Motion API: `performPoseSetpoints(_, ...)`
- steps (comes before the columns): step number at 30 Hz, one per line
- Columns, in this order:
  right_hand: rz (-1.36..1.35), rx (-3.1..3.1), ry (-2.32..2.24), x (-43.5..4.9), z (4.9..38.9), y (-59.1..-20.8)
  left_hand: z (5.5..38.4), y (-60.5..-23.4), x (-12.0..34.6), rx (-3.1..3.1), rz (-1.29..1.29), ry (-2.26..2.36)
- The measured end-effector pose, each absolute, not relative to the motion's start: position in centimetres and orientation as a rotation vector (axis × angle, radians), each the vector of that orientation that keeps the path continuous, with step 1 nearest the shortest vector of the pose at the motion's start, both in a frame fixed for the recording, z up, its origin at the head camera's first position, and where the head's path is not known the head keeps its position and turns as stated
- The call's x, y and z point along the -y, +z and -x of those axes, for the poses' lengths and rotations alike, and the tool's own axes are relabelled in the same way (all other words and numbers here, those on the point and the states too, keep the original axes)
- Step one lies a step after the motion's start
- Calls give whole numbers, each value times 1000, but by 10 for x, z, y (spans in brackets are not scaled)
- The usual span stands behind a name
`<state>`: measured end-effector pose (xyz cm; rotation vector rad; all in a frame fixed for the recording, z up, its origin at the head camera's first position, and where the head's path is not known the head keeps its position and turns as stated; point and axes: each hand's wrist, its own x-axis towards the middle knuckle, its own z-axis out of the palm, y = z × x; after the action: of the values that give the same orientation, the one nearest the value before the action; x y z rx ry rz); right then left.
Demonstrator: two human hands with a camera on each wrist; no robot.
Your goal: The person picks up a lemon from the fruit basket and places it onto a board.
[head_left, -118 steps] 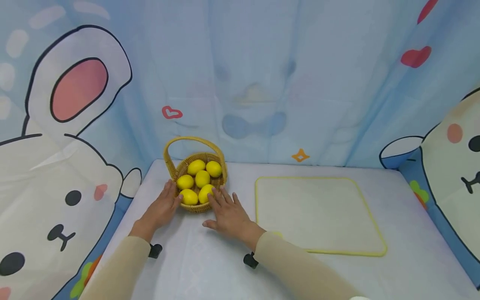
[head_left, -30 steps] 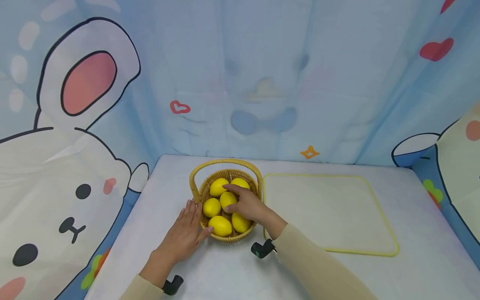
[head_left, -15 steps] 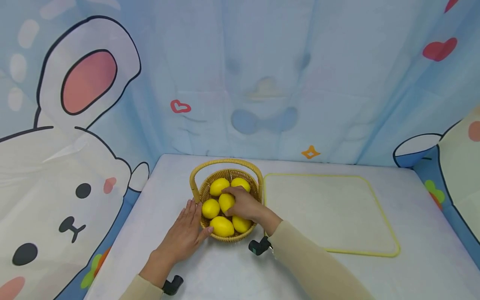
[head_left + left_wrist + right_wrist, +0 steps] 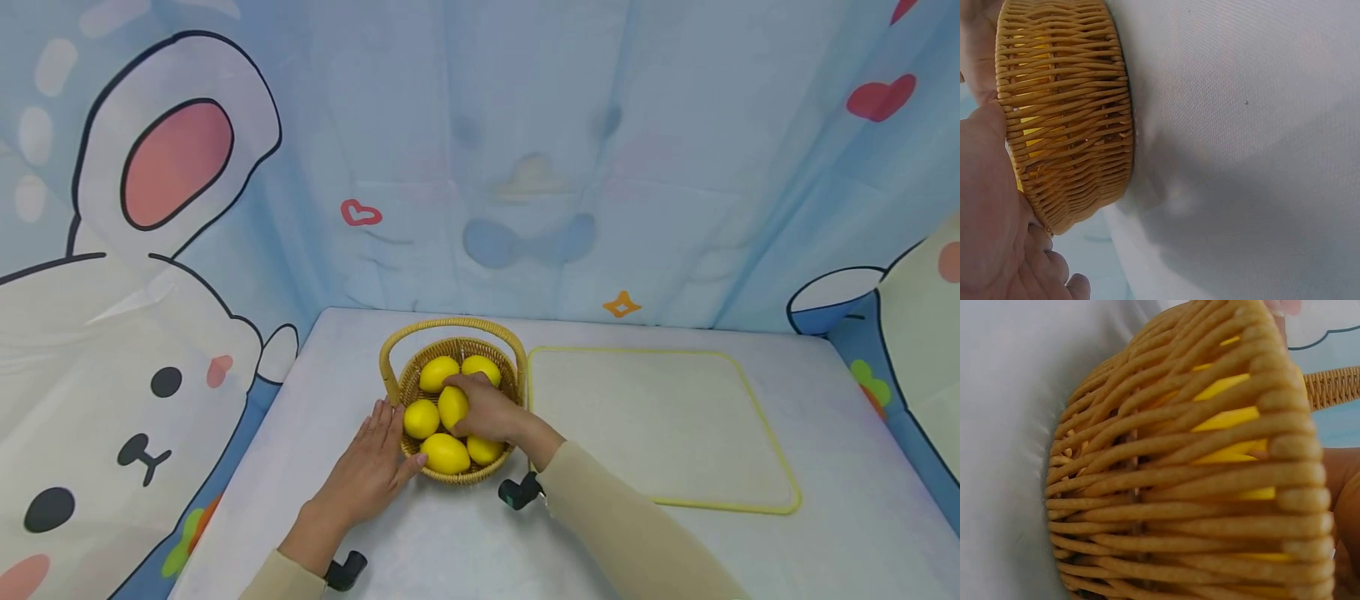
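A wicker basket (image 4: 462,477) with an arched handle (image 4: 453,322) stands on the table and holds several yellow lemons. Inside it, my right hand (image 4: 489,408) grips the middle lemon (image 4: 452,407) between thumb and fingers. Its palm partly covers the lemon at the front right (image 4: 484,450). My left hand (image 4: 367,468) lies along the basket's left side, fingers straight and thumb at the front rim beside the front lemon (image 4: 446,454). The left wrist view shows the left thumb at the rim of the woven wall (image 4: 1069,119). In the right wrist view the basket wall (image 4: 1210,481) hides most of the right hand.
A pale rectangular board (image 4: 652,425) with a yellow edge lies flat right of the basket, close to it. Behind the white-covered table (image 4: 420,550) hangs a light blue printed curtain (image 4: 525,108).
The basket has shifted right and nearer, toward the board, with my left hand staying at its side. My right hand has moved from the front rim into the basket and taken hold of the middle lemon.
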<state>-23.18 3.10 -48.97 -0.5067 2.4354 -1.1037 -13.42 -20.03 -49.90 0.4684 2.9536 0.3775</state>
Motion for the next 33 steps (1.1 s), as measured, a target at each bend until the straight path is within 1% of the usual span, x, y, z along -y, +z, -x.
performPoseSetpoints(11,598,-2486,-1230,-34,227,-487,133,-499,199,-2954,-468,392)
performPoseSetpoints(16,625,-2475,-1343,-37,220,-483,133,-499,199,-2952,-468,419)
performPoseSetpoints(23,741,-2563,-1402,-44,211,-483,133,-500,198,-2954,-453,413)
performPoseSetpoints(33,832,-2574,-1504,-65,190,-482,132,-498,196,-2946,-429,439)
